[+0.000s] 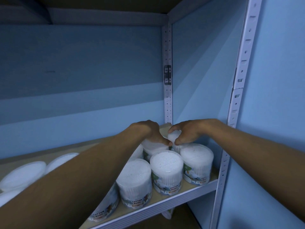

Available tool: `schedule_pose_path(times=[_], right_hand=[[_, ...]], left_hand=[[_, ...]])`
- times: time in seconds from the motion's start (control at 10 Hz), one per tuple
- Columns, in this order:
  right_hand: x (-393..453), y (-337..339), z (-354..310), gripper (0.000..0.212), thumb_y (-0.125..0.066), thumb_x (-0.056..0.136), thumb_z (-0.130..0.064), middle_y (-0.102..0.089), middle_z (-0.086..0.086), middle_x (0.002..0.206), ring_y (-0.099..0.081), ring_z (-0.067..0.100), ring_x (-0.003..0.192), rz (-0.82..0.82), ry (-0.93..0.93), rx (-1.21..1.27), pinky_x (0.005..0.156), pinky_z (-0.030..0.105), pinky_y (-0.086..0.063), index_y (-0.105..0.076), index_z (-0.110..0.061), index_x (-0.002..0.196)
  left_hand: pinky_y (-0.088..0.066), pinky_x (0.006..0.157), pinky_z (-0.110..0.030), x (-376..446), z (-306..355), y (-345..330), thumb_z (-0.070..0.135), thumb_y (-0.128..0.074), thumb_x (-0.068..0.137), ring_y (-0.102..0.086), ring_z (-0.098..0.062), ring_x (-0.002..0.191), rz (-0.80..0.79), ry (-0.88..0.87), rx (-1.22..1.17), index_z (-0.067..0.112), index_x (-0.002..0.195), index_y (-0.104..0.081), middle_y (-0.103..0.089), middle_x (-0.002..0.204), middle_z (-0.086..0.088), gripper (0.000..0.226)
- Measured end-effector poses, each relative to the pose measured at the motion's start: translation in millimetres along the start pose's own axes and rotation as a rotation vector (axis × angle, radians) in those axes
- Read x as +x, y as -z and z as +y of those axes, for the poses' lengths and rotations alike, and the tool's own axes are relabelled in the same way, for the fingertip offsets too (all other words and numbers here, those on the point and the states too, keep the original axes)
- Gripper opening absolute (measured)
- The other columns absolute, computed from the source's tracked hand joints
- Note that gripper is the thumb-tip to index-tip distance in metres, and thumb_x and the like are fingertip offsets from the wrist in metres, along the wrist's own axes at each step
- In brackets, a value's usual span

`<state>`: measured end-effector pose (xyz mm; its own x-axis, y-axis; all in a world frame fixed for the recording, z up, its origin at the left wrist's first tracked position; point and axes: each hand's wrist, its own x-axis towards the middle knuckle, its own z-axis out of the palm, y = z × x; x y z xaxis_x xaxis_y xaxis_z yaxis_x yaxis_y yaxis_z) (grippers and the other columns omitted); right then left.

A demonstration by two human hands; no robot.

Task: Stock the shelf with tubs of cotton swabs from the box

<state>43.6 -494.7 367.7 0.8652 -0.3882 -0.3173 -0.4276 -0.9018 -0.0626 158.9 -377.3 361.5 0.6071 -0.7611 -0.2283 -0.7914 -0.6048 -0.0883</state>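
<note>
Shelf (189,193) at chest height, wooden board with white metal lip. Front row: three tubs of cotton swabs upright, labels "COTTON BUDS" facing out; the middle front tub (166,171) touches its neighbours. More tubs at far left, partly hidden under the left forearm. Behind the front row, left hand (152,134) curled over the top of a rear tub (154,147), gripping it. Right hand (185,133) closed around another tub (173,137) in the back right corner. Thumbs nearly touching. Perforated rear upright (168,76) beyond; blue wall behind.
</note>
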Motion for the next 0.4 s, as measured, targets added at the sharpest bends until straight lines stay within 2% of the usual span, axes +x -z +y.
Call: schedule_pose_path(times=[0.1, 0.2, 0.3, 0.4], right_hand=[[-2.6, -1.5, 1.5, 0.069, -0.057, 0.094, -0.048, -0.027, -0.005, 0.162, -0.034, 0.019, 0.144, 0.058, 0.014, 0.038, 0.112, 0.03, -0.031, -0.024, -0.041, 0.155], [-7.6, 0.7, 3.9, 0.06, -0.054, 0.099, -0.041, -0.035, -0.002, 0.157, -0.04, 0.019, 0.138, 0.163, 0.069, 0.098, 0.105, 0.026, -0.034, -0.03, -0.039, 0.153], [-15.1, 0.0, 8.1, 0.051, -0.053, 0.101, -0.031, -0.043, -0.001, 0.15, -0.045, 0.018, 0.131, 0.29, 0.165, 0.194, 0.101, 0.023, -0.035, -0.038, -0.036, 0.149], [-30.1, -6.1, 12.4, 0.043, -0.057, 0.099, -0.025, -0.054, -0.008, 0.142, -0.053, 0.009, 0.125, 0.482, 0.259, 0.341, 0.101, 0.019, -0.039, -0.048, -0.04, 0.139]], left_hand=[[-0.044, 0.078, -0.028, -3.5, -3.3, -0.6, 0.084, -0.05, 0.076, -0.06, -0.018, 0.101, 0.021, -0.025, -0.027, 0.018, 0.132, -0.056, -0.062, 0.121, -0.001, 0.086], [-0.047, 0.09, -0.031, -21.3, -8.3, 3.6, 0.079, -0.05, 0.081, -0.056, -0.018, 0.113, 0.079, -0.031, -0.097, 0.024, 0.136, -0.053, -0.058, 0.129, 0.003, 0.078], [-0.046, 0.097, -0.032, -56.9, -21.9, 5.8, 0.069, -0.057, 0.084, -0.054, -0.013, 0.115, 0.213, -0.125, -0.29, 0.031, 0.131, -0.055, -0.057, 0.129, 0.009, 0.06], [-0.052, 0.087, -0.027, -114.6, -33.9, -17.3, 0.056, -0.063, 0.087, -0.062, -0.001, 0.088, 0.536, -0.281, -0.534, 0.036, 0.114, -0.065, -0.065, 0.11, 0.018, 0.034]])
